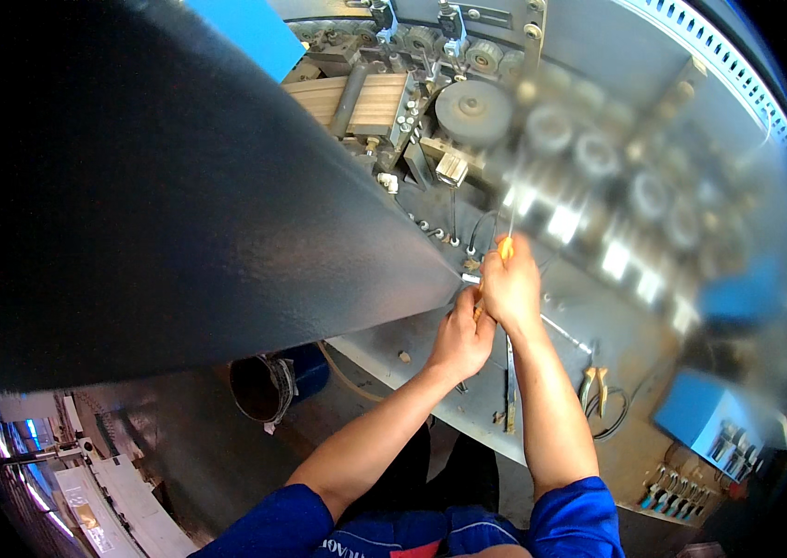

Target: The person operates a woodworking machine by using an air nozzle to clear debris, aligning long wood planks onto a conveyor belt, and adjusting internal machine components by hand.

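Observation:
My right hand (512, 290) is closed around a screwdriver, whose yellow-orange handle (506, 247) pokes out above the fist. Its thin shaft points away from me toward the machine's rollers. Just below and left of it, my left hand (464, 338) is pinched shut, close against the right. A bit of orange shows between its fingers, but what it grips is mostly hidden. A small white piece (471, 279) sits just above the left fingertips. Both hands are over the grey metal bed (435, 349) of the machine.
A large dark panel (207, 214) blocks the left side. Beyond my hands are a round grey wheel (473, 112) and a wooden block (379, 102). Pliers (595, 386) and a long thin tool (510, 391) lie to the right. A blue box (709, 418) stands farther right; a bucket (263, 386) is below left.

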A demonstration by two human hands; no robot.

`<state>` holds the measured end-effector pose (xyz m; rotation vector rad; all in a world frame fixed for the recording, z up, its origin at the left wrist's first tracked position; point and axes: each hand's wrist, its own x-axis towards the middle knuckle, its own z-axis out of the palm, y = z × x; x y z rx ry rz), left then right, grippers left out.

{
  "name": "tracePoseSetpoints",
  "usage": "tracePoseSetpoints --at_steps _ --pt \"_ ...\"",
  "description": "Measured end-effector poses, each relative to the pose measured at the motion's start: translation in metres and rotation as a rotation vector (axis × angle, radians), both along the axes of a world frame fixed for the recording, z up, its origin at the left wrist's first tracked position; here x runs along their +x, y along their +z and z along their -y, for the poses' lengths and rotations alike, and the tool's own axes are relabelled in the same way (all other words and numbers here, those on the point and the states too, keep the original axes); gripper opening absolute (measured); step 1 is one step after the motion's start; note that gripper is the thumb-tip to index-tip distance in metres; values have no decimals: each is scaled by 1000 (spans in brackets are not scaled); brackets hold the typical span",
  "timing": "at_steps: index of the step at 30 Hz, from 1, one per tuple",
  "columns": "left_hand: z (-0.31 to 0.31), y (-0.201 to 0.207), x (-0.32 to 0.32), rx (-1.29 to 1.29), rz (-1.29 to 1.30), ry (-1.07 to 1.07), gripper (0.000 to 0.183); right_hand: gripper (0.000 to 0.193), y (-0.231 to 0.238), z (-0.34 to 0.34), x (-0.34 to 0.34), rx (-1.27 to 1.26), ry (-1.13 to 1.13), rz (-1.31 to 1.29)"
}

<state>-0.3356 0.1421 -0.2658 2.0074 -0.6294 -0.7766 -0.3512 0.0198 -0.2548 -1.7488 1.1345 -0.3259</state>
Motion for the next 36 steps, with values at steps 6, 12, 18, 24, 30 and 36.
tracePoseSetpoints --at_steps 6,12,18,24,30,36 --pt "-1 1 5 -27 47 -12 36 33 -2 -3 4 -71 -14 1" --pt "3 -8 -4 70 51 -1 38 31 -23 -1 -2 -38 -16 64" --pt "21 -11 0 47 10 13 47 29 -30 19 6 -76 29 85" --pt "24 -6 5 50 -44 3 46 34 -21 24 14 -110 48 -7" --pt "33 -1 4 58 16 2 52 22 -32 34 10 -99 68 125" --pt "2 -1 -24 155 117 -23 64 25 -36 6 -27 414 71 532"
